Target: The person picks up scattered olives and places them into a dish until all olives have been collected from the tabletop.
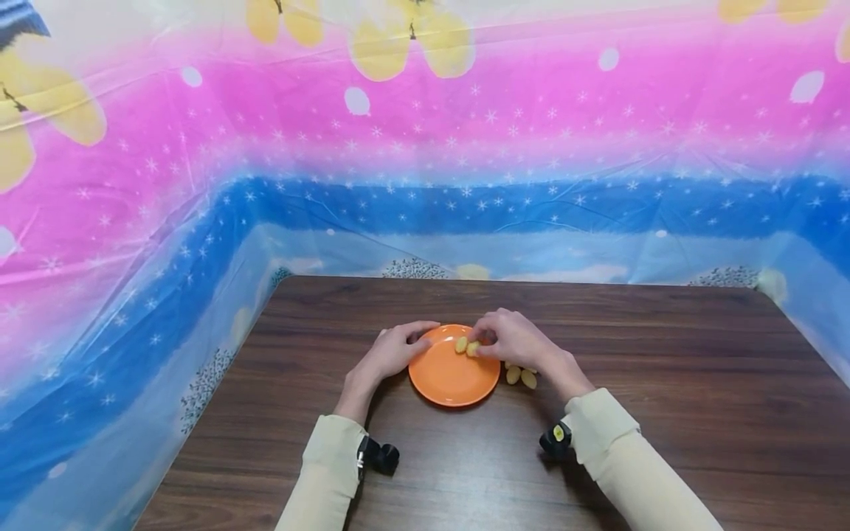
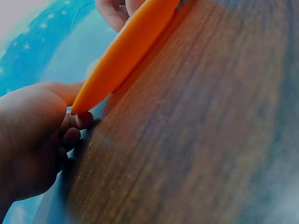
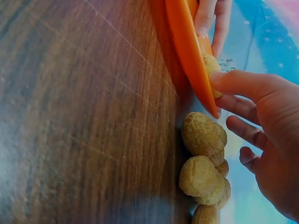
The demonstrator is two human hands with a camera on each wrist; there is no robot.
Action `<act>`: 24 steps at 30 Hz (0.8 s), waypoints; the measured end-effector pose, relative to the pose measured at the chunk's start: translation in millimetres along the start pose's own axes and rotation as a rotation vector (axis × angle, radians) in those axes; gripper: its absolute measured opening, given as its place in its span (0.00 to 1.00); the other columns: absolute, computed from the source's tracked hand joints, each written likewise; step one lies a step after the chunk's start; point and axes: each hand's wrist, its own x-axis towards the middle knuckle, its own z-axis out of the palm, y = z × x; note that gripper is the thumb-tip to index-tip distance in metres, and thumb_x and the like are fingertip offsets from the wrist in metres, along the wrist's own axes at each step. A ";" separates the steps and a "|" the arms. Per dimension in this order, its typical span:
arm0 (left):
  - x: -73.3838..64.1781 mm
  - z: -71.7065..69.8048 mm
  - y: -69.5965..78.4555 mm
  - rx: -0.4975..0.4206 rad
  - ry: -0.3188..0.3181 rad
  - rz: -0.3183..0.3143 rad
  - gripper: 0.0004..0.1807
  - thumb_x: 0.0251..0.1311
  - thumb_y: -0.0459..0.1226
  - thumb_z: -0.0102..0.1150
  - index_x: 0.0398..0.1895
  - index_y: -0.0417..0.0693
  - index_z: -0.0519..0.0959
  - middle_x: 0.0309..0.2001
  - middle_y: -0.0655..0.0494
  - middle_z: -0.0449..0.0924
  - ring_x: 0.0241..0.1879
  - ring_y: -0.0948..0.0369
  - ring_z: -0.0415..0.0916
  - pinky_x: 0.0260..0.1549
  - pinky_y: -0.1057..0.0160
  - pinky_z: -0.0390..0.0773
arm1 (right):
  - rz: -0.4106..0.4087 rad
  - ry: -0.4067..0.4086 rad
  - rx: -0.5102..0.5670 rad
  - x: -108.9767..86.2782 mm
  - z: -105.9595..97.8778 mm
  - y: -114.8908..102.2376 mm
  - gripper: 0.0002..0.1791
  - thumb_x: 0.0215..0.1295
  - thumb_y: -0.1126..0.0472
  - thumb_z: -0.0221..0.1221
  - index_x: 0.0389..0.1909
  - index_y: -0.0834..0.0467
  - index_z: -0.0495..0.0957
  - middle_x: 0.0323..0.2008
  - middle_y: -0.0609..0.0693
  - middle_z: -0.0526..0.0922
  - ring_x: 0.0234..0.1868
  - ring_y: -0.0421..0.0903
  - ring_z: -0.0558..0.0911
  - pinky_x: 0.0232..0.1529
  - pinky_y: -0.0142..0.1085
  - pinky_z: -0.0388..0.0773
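Note:
An orange plate [image 1: 454, 380] lies on the table. My left hand [image 1: 393, 348] grips its left rim, with the thumb over the edge and the other fingers at the outside, as the left wrist view shows. At the plate's upper right, my right hand [image 1: 516, 341] pinches a small yellow-brown potato [image 1: 473, 349] between thumb and fingers, just inside the rim. Another small potato [image 1: 461, 344] sits beside it on the plate. Several more potatoes [image 3: 200, 175] lie in a cluster on the table right of the plate, under my right wrist, which partly hides them in the head view.
The dark wooden table [image 1: 677, 383] reaches back to a curtain [image 1: 425, 199] printed in pink and blue, which hangs round its far and side edges. A black wrist camera [image 1: 381, 457] is strapped at the left cuff, and another wrist camera [image 1: 555, 440] at the right cuff.

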 end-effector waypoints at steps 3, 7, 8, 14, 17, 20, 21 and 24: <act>0.1 0.8 0.5 0.006 0.003 0.002 0.21 0.73 0.48 0.56 0.67 0.67 0.76 0.30 0.55 0.73 0.35 0.56 0.68 0.44 0.54 0.61 | -0.010 0.004 -0.008 -0.5 0.1 -0.7 0.09 0.63 0.55 0.70 0.44 0.47 0.87 0.40 0.40 0.83 0.41 0.45 0.71 0.45 0.42 0.68; 0.3 1.4 0.7 0.005 0.003 0.006 0.21 0.73 0.47 0.56 0.68 0.67 0.76 0.30 0.56 0.74 0.38 0.55 0.68 0.47 0.51 0.60 | -0.030 0.022 -0.019 -1.7 0.2 -0.8 0.09 0.63 0.54 0.71 0.44 0.47 0.87 0.40 0.40 0.84 0.41 0.45 0.70 0.46 0.44 0.65; 0.3 1.6 0.5 0.004 0.003 0.005 0.21 0.73 0.47 0.56 0.68 0.68 0.76 0.30 0.56 0.74 0.38 0.55 0.68 0.47 0.51 0.60 | -0.033 0.028 -0.021 -2.3 0.3 -0.6 0.09 0.63 0.54 0.71 0.44 0.47 0.87 0.41 0.40 0.84 0.41 0.45 0.70 0.46 0.44 0.65; 1.3 1.9 0.5 0.004 0.008 0.005 0.21 0.73 0.47 0.55 0.68 0.68 0.76 0.29 0.55 0.73 0.35 0.55 0.68 0.47 0.52 0.59 | -0.032 0.076 -0.016 -10.1 -2.0 0.8 0.11 0.64 0.55 0.69 0.46 0.48 0.88 0.44 0.42 0.85 0.44 0.47 0.72 0.52 0.49 0.64; 1.9 2.4 0.1 0.009 0.009 0.013 0.21 0.74 0.47 0.55 0.68 0.67 0.76 0.28 0.55 0.73 0.33 0.55 0.67 0.47 0.52 0.58 | -0.031 0.097 -0.006 -17.4 -4.9 3.1 0.11 0.65 0.56 0.69 0.47 0.49 0.88 0.44 0.43 0.85 0.44 0.47 0.72 0.53 0.49 0.65; 1.8 2.5 -0.3 0.010 0.007 0.020 0.21 0.74 0.47 0.55 0.68 0.67 0.76 0.28 0.55 0.72 0.31 0.55 0.67 0.47 0.52 0.57 | -0.031 0.113 -0.011 -24.8 -6.5 7.0 0.11 0.65 0.57 0.68 0.47 0.51 0.88 0.44 0.43 0.85 0.44 0.47 0.73 0.51 0.48 0.67; 1.7 2.4 -0.6 0.011 0.008 0.020 0.21 0.74 0.47 0.55 0.68 0.67 0.76 0.28 0.55 0.72 0.31 0.55 0.67 0.47 0.52 0.57 | -0.031 0.119 -0.016 -27.2 -6.7 8.4 0.10 0.65 0.57 0.68 0.47 0.51 0.88 0.44 0.43 0.84 0.44 0.47 0.73 0.50 0.48 0.67; 0.9 2.0 -1.4 0.014 0.013 0.021 0.21 0.74 0.47 0.55 0.68 0.67 0.76 0.28 0.55 0.72 0.29 0.55 0.66 0.47 0.52 0.57 | -0.022 0.135 -0.014 -34.0 -6.3 12.4 0.10 0.66 0.58 0.68 0.47 0.51 0.88 0.43 0.43 0.84 0.44 0.47 0.74 0.48 0.46 0.70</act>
